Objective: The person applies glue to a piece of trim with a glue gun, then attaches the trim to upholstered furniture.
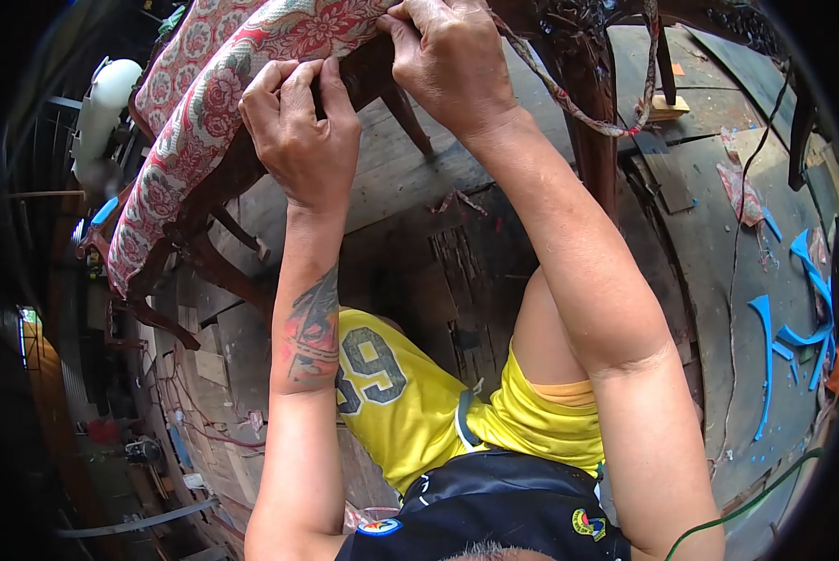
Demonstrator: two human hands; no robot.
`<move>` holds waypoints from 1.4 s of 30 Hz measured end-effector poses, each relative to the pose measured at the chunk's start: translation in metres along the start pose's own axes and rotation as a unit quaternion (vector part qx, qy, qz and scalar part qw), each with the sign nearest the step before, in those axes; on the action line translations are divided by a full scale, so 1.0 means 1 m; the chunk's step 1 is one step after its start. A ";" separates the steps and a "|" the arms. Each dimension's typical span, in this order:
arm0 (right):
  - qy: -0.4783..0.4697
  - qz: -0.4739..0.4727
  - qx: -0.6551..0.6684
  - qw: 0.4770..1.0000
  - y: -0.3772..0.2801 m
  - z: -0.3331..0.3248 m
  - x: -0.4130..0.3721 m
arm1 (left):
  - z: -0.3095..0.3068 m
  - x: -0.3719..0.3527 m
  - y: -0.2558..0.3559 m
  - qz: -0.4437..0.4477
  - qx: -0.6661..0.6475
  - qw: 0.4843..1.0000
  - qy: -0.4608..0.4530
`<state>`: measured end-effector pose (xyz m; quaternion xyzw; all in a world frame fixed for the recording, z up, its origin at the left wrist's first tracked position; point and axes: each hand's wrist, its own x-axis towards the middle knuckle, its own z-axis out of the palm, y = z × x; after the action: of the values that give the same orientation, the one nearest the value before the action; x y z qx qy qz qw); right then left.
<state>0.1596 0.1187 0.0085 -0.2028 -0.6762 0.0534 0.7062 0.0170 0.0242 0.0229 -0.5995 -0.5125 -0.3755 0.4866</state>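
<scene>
A: On my remote feed, where is the patterned fabric (209,112)?
B: Upper left to top centre: red floral figures on a pale ground, draped along a dark wooden frame (368,73), its near edge running diagonally down to the left.
A: And the hands I am watching?
B: Left hand (303,140): fingers curled, thumb and fingertips pinching the fabric's near edge. Right hand (452,70): higher and farther right, thumb and bent fingers closed on the same edge, close to the upper limit of my view. How much cloth lies between the fingertips, I cannot tell.
A: Surrounding structures?
B: A braided cord (569,105) hangs in a loop to the right of the right hand, before a thick dark wooden leg (595,159). Below, wooden floorboards (396,210); at far right, blue strips (766,365) lie scattered on the floor.
</scene>
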 end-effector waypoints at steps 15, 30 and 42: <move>0.001 0.010 -0.002 1.000 -0.007 -0.007 0.002 | -0.005 -0.013 0.008 0.027 -0.001 0.999 -0.033; 0.006 -0.012 -0.006 1.000 0.002 0.000 0.001 | 0.001 -0.031 0.019 0.069 0.092 0.989 -0.090; -0.005 0.009 -0.014 1.000 -0.002 -0.003 0.002 | -0.002 -0.027 0.025 0.051 0.064 0.991 -0.103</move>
<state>0.1622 0.1166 0.0110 -0.2182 -0.6788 0.0516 0.6992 0.0365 0.0151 -0.0076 -0.6280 -0.5516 -0.2531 0.4871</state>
